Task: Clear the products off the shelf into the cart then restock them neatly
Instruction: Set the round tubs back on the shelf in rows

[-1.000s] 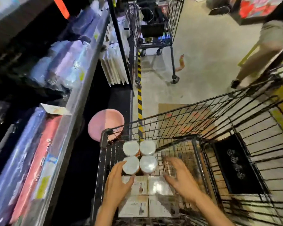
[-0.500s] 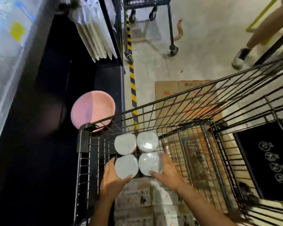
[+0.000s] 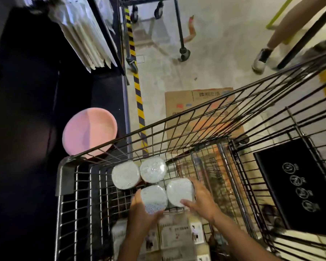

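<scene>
Left hand (image 3: pixel 141 215) curled round one white tub (image 3: pixel 153 199), right hand (image 3: pixel 201 201) gripping another (image 3: pixel 180 192), both inside the cart (image 3: pixel 72 178).

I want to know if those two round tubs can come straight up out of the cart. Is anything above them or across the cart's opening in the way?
Nothing visible blocks them. The left hand grips one round tub, the right hand the other. The cart is open above them, and the two remaining tubs sit farther forward.
</scene>
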### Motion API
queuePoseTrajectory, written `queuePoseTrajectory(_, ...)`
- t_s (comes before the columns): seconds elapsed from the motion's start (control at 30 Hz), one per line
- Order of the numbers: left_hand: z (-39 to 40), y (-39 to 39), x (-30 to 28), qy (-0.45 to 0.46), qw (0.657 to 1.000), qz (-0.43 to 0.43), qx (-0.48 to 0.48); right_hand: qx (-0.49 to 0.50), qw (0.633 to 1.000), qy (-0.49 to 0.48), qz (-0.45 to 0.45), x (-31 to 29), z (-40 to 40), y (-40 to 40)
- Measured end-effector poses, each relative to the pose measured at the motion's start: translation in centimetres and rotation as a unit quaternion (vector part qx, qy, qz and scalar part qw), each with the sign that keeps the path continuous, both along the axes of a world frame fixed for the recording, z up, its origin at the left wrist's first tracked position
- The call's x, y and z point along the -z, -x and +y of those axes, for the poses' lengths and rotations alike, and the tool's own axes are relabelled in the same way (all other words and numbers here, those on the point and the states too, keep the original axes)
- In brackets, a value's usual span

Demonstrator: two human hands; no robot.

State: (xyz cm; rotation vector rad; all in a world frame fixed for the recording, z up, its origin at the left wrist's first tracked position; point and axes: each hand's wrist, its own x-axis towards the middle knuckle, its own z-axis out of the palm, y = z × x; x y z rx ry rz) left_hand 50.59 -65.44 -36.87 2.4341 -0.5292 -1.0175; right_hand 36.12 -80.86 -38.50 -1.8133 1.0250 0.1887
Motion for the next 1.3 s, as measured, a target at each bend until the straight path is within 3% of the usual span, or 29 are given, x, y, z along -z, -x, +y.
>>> queuePoseTrajectory(0.27, -7.6, 5.2, 2.5, 0.068, 0.982, -0.061, 0.165, 0.093, 0.995, 0.017, 0.015, 1.0, -6.5, 8.0)
queuePoseTrajectory(0.4, -10.9, 6.3, 1.3, 0.148, 0.973, -0.032, 0.176, 0.137, 0.991, 0.008, -0.001, 1.3, -7.5, 10.8)
queuePoseTrajectory(0.53, -10.6, 6.0, 1.9, 0.163, 0.976, 0.070, 0.128, 0.230, 0.972, -0.045, -0.015, 1.7, -6.3, 12.2)
queuePoseTrajectory(0.67, -10.1, 5.6, 3.3, 0.158, 0.975, 0.111, 0.110, 0.245, 0.969, -0.041, -0.009, 3.5, -4.6, 12.2)
queuePoseTrajectory(0.83, -11.0, 5.7, 4.9, 0.168, 0.976, 0.094, 0.100, 0.273, 0.959, 0.021, -0.076, 4.6, -3.9, 10.6)
queuePoseTrajectory(1.03, -12.3, 6.2, 5.1, 0.186, 0.972, 0.119, 0.081, 0.323, 0.942, -0.002, -0.091, 5.3, -4.3, 10.2)
queuePoseTrajectory(1.13, -12.0, 6.1, 4.3, 0.215, 0.964, 0.151, 0.046, 0.331, 0.938, -0.025, -0.097, 4.1, -4.8, 10.0)
queuePoseTrajectory(1.3, -12.4, 5.1, -0.1, 0.222, 0.967, 0.122, 0.009, 0.314, 0.940, -0.024, -0.131, -0.8, -6.5, 8.6)
